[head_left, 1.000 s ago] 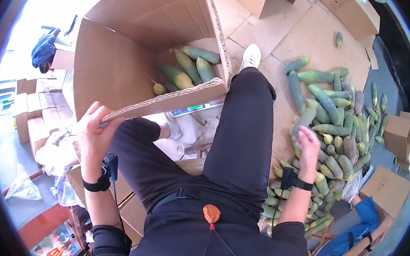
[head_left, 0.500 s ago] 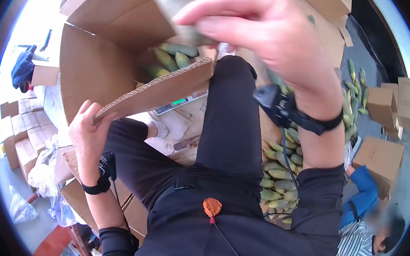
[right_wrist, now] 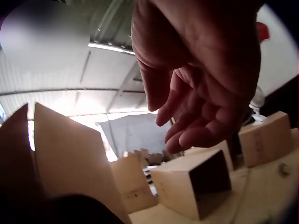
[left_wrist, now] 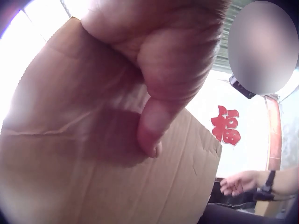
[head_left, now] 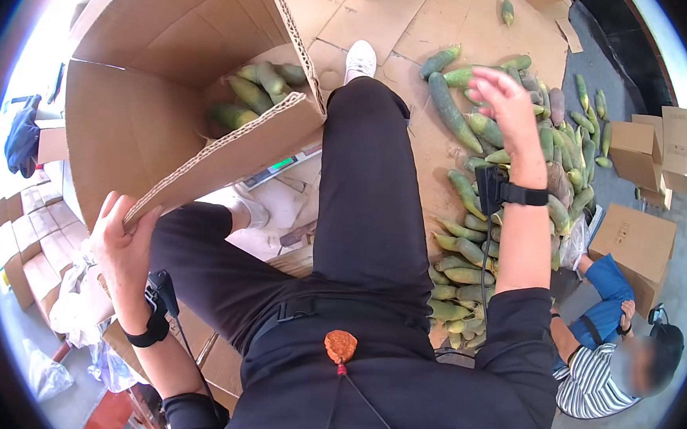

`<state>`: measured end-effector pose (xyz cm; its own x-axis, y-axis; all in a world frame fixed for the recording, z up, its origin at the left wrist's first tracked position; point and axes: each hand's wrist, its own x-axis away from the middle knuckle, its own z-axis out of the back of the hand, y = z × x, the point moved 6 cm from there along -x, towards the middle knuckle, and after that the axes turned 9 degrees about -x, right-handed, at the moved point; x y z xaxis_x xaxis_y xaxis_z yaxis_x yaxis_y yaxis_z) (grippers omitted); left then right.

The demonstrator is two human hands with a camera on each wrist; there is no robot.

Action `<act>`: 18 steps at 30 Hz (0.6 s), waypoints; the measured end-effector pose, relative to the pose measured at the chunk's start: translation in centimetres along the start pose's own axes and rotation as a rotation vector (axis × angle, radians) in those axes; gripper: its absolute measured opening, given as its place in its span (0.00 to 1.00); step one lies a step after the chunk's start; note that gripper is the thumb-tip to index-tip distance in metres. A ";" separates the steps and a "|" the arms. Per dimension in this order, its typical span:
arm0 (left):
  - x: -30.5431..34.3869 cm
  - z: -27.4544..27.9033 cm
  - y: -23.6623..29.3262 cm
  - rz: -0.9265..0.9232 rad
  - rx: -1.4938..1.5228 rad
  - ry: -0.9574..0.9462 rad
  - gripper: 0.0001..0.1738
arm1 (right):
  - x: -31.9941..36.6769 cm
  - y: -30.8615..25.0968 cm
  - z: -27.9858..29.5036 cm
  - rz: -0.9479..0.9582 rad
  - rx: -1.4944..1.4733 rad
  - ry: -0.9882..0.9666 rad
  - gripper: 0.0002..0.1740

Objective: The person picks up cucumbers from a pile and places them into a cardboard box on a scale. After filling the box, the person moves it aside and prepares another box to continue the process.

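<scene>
My left hand (head_left: 123, 252) pinches the near edge of a large open cardboard box (head_left: 213, 159), its thumb flat on the board in the left wrist view. Several green gourd-like vegetables (head_left: 250, 95) lie at the bottom of the box. My right hand (head_left: 510, 118) is raised over the pile of long green vegetables (head_left: 452, 115) on the right, holding nothing; its fingers are loosely bent in the right wrist view (right_wrist: 201, 79). Whether it touches any of the pile is not visible in the head view, though the right wrist view shows air around it.
A scale (head_left: 271, 171) with a lit green display stands beside the box. Flattened cardboard (head_left: 406, 29) covers the floor. More boxes (head_left: 632, 248) stand at the right, near a seated person in a striped shirt (head_left: 597, 383). Plastic bags (head_left: 78, 308) lie at the left.
My right hand came across to the box with a vegetable, and is now back over the pile without it. One more vegetable lies in the box. The left hand keeps its hold.
</scene>
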<state>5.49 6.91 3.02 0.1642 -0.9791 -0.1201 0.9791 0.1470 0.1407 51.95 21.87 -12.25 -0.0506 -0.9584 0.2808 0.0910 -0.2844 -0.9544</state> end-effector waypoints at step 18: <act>-0.1 -1.4 -1.2 0.000 -0.042 -0.064 0.07 | 6.7 38.1 7.3 -0.996 -0.550 0.548 0.47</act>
<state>4.44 7.03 1.53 0.1575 -0.9859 -0.0572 0.9835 0.1513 0.0991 62.35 4.49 -45.99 -0.2753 -0.1618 0.9477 -0.6419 -0.7029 -0.3065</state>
